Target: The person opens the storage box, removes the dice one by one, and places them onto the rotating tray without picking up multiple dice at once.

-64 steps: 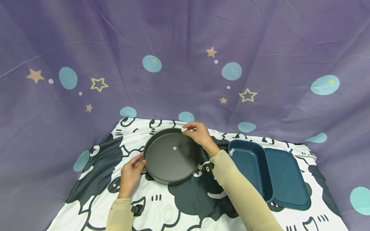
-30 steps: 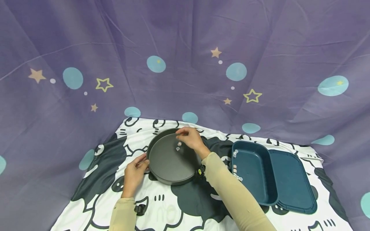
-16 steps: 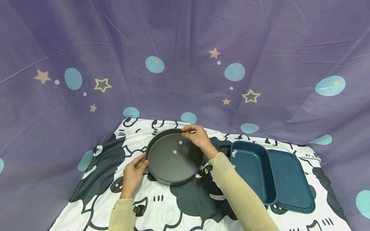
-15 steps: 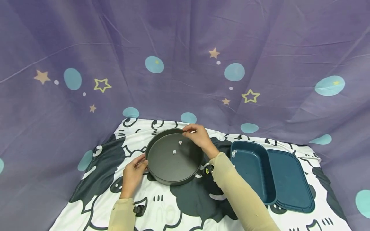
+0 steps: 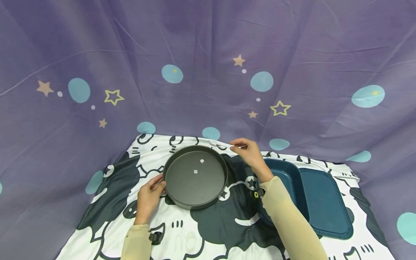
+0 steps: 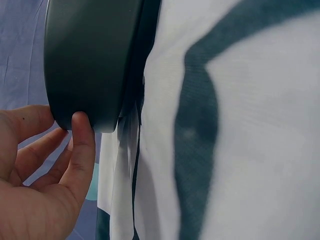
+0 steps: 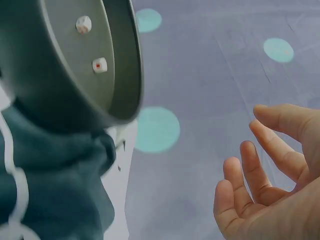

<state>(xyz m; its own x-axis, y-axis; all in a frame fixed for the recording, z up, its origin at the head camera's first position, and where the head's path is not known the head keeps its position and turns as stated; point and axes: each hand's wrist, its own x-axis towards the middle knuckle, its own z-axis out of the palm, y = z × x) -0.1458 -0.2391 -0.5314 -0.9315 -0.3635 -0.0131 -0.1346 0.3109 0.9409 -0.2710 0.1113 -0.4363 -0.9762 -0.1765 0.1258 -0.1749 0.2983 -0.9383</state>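
Observation:
A round dark grey pan sits on the patterned cloth. Inside lie two white dice: one die nearer the back, another die closer to the middle. My left hand touches the pan's outer wall at the left; in the left wrist view, the thumb lies against the wall and the fingertips meet the pan's edge. My right hand is in the air right of the pan, fingers loosely bent, nothing between them in the right wrist view.
To the right stands a dark blue rectangular box, its left part hidden behind my right forearm. A flat blue lid lies beside it. A purple curtain hangs behind the cloth.
A second die has been added to the pan and both have come to rest. My right hand has moved from over the pan's rim to the right. My left hand stays at the pan.

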